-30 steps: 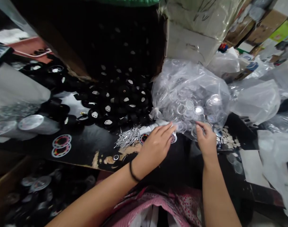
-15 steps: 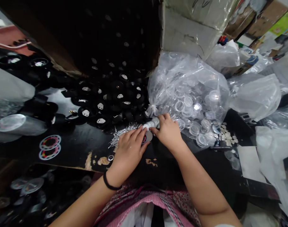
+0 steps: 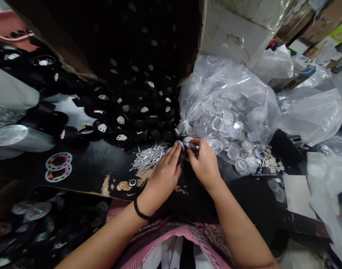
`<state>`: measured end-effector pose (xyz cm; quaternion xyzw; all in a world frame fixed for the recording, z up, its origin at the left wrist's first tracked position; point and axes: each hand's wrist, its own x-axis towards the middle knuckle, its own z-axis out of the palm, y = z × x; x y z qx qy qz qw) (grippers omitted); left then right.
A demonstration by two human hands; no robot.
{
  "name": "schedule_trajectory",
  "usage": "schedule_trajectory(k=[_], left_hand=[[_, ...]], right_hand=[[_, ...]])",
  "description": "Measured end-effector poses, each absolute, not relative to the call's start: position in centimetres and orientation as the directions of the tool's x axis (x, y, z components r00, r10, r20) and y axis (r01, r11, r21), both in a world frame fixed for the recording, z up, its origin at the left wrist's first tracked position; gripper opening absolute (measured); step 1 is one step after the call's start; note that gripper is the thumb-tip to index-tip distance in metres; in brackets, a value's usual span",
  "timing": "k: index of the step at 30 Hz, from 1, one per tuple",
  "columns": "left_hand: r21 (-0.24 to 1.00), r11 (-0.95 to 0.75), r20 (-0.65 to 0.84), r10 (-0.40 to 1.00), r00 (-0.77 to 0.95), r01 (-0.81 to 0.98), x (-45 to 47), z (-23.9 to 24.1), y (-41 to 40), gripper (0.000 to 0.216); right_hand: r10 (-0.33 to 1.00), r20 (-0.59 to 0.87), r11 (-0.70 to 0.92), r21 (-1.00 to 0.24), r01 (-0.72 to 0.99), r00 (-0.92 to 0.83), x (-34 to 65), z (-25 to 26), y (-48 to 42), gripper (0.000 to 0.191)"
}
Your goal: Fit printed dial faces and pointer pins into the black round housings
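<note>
Between the bent fingers of the left hand [image 3: 163, 172] and right hand [image 3: 206, 165], a stack of thin discs [image 3: 187, 144] was grasped (partly covered) over the black tabletop [image 3: 88, 170]. Silvery pins [image 3: 148, 157] were heaped beside the left hand; clear rings [image 3: 227, 118] were bagged in plastic [image 3: 229, 76] beyond.

Covered at centre, cropped all round!

Right in the middle, the bare left grip [image 3: 162, 173] and bare right grip [image 3: 205, 167] smother most of the small grey-and-white round pieces [image 3: 184, 143]; how many, can't tell! Out left, the salmon-pink plastic tray [image 3: 2, 24] runs off the edge, and so does the frosted whitish container [image 3: 11, 87]! Up top, the open brown cardboard box [image 3: 71, 56] is cropped, its depths lost in darkness! Far right, the crumpled white plastic bag [image 3: 324, 190] is sliced off. Those flat cream chips [image 3: 271, 161]? Too tiny to read!
</note>
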<state>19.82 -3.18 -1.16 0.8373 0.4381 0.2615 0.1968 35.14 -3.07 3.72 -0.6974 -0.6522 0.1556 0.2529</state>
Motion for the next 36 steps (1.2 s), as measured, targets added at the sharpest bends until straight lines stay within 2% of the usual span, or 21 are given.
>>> schedule_trajectory(k=[3, 6, 10, 13, 16, 19, 21, 23, 25, 27, 33, 36], left_hand=[[0.611, -0.52, 0.263, 0.845, 0.466, 0.597, 19.8, -1.1, -2.8, 0.056], [0.656, -0.477, 0.253, 0.869, 0.425, 0.585, 19.1, -0.8, -2.6, 0.057], [0.696, -0.419, 0.227, 0.899, 0.375, 0.583, 18.4, -0.4, -2.6, 0.05], [0.708, -0.415, 0.234, 0.901, 0.365, 0.572, 19.0, 0.0, -2.1, 0.048], [0.699, -0.475, 0.263, 0.866, 0.425, 0.535, 20.5, 0.3, -1.0, 0.046], [0.679, -0.54, 0.286, 0.819, 0.498, 0.498, 20.9, 0.3, -0.4, 0.045], [0.652, -0.549, 0.292, 0.818, 0.495, 0.522, 20.2, 0.1, -0.8, 0.046], [0.618, -0.529, 0.294, 0.842, 0.452, 0.581, 19.0, -0.3, -1.5, 0.048], [0.591, -0.498, 0.287, 0.865, 0.411, 0.635, 18.0, -0.8, -2.3, 0.049], [0.579, -0.484, 0.27, 0.873, 0.406, 0.656, 17.5, -1.1, -2.8, 0.05], [0.582, -0.472, 0.237, 0.877, 0.417, 0.662, 18.3, -1.0, -1.9, 0.045], [0.607, -0.441, 0.225, 0.893, 0.389, 0.661, 18.6, -0.2, -0.8, 0.038]], right_hand=[[0.979, 0.201, 0.106, -0.364, 0.925, -0.033, 35.8, 4.0, -3.9, 0.027], [0.974, 0.139, 0.215, -0.302, 0.929, -0.18, 36.5, 3.9, -4.9, 0.029], [0.974, 0.072, 0.226, -0.385, 0.895, -0.215, 37.1, 3.2, -5.8, 0.031], [0.979, 0.132, 0.199, -0.491, 0.848, -0.153, 37.4, 3.0, -5.9, 0.03], [0.982, 0.188, 0.142, -0.596, 0.791, -0.034, 37.6, 3.1, -6.1, 0.022], [0.985, 0.172, 0.102, -0.623, 0.776, 0.009, 37.3, 3.2, -6.2, 0.022], [0.987, 0.161, 0.088, -0.566, 0.819, 0.005, 36.9, 3.3, -5.9, 0.026], [0.989, 0.144, 0.091, -0.447, 0.89, -0.029, 36.2, 3.6, -5.1, 0.031], [0.987, 0.115, 0.144, -0.32, 0.936, -0.112, 35.4, 4.0, -4.0, 0.038], [0.976, 0.089, 0.214, -0.247, 0.945, -0.197, 34.7, 4.4, -2.8, 0.043], [0.973, 0.055, 0.229, -0.166, 0.959, -0.223, 34.0, 4.5, -0.8, 0.03], [0.966, 0.061, 0.258, -0.168, 0.951, -0.251, 34.7, 4.2, -0.4, 0.027]])
